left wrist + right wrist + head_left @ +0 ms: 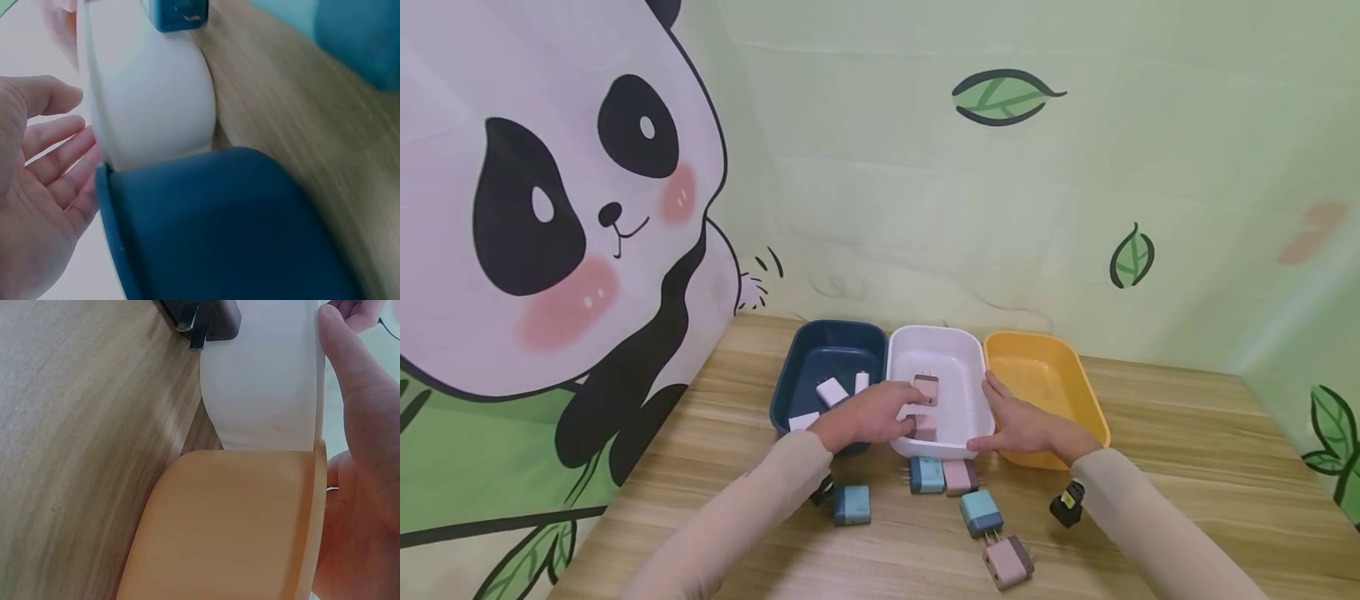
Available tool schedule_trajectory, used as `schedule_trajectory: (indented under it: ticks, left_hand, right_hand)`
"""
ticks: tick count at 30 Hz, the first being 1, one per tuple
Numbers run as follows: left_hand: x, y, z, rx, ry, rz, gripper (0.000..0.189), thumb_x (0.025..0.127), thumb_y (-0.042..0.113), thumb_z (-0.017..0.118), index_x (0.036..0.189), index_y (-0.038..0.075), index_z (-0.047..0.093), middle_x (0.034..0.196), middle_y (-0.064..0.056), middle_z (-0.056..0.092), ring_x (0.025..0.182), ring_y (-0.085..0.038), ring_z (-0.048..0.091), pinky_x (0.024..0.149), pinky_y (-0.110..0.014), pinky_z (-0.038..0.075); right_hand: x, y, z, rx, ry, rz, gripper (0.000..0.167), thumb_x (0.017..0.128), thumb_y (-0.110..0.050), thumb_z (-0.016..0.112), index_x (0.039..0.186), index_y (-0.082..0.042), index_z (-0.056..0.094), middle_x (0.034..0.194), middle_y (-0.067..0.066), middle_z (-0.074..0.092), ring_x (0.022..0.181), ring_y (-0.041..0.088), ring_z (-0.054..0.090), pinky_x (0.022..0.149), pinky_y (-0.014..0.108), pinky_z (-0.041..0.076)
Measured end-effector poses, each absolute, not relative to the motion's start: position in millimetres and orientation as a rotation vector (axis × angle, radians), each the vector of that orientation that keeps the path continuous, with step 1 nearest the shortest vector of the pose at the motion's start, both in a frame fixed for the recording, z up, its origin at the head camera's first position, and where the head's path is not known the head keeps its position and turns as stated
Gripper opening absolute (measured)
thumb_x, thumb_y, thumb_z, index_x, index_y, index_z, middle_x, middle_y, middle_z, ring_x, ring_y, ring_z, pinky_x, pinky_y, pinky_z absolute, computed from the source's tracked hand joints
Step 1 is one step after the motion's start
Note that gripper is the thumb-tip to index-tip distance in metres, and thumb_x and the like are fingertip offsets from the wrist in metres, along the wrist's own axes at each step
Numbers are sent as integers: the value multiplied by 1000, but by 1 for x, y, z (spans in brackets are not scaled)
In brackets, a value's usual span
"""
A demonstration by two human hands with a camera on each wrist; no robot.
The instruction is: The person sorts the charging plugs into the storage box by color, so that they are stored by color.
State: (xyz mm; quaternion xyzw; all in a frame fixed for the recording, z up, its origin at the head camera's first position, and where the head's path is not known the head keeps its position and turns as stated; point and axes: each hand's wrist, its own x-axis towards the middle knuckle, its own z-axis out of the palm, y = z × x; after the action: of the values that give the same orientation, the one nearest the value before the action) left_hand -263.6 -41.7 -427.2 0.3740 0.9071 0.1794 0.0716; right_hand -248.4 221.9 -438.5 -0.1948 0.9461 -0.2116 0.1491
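Observation:
My left hand [880,410] reaches over the left side of the white bin [958,375], palm downward, beside two pink and brown plug adapters [927,387] lying inside it. In the left wrist view, its thumb and loosely bent fingers [59,153] stand apart with nothing visible between them. My right hand [1026,423] spans the white bin's right front corner. Its thumb [350,356] rests on the front rim, and its outstretched fingers touch the right side where the yellow bin [1093,400] adjoins.
A navy bin [786,379] on the left holds several white adapters [832,392]. On the wooden table [1180,467] in front lie blue adapters [852,505], pink adapters [1009,562] and a black adapter [1066,507]. A panda-printed wall [880,200] stands behind.

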Motion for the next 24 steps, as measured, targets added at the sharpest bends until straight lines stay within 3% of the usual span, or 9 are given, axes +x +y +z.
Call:
schedule_trajectory:
  ticks: [10,18,24]
  left_hand:
    - [-236,-42,-419,1269,2719,557,33,93,22,56,124,12,61,132,-3,55,119,-14,51,100,-32,40]
    - [-215,-37,-428,1400,2594,618,32,91,21,61,121,10,63,114,1,62,97,-8,55,89,-23,45]
    - [-198,-26,-432,1530,2467,673,32,89,20,64,119,11,63,114,2,61,102,-4,54,89,-19,42]
  right_hand:
    - [-247,222,-438,-571,2714,-628,114,77,-54,70,149,3,3,155,20,-6,139,39,15,108,52,23]
    - [-248,223,-438,-590,2720,-614,114,77,-56,69,149,4,4,155,21,-6,139,39,13,108,51,22]
    - [-248,224,-440,-610,2725,-609,112,78,-53,70,148,6,5,155,23,-4,139,41,15,108,52,22]
